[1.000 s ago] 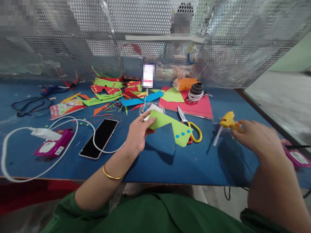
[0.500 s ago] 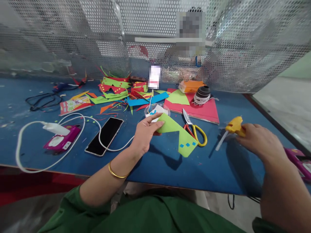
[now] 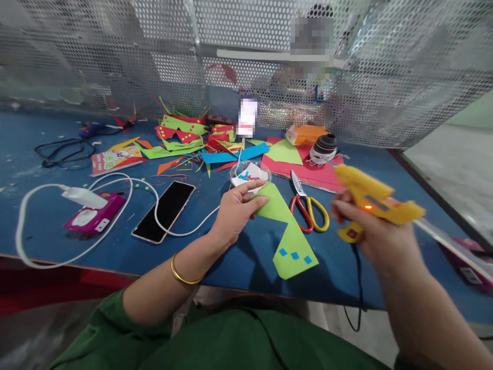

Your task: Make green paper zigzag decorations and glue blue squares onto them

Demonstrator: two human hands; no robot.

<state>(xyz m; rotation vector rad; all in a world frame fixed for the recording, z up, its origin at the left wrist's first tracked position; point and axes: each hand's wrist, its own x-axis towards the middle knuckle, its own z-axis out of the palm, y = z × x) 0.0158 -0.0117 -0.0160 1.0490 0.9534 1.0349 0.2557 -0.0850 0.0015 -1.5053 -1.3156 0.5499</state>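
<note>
Three diamonds (image 3: 295,256) on one green cutout (image 3: 294,236)

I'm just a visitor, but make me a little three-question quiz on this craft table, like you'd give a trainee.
1. What does the right grip hold?
2. True or false: the scissors are partly red and partly yellow.
3. How many blue diamonds show on the green paper in the left grip? A) one B) three C) six

Key: 1. a yellow glue gun; 2. true; 3. B
</note>
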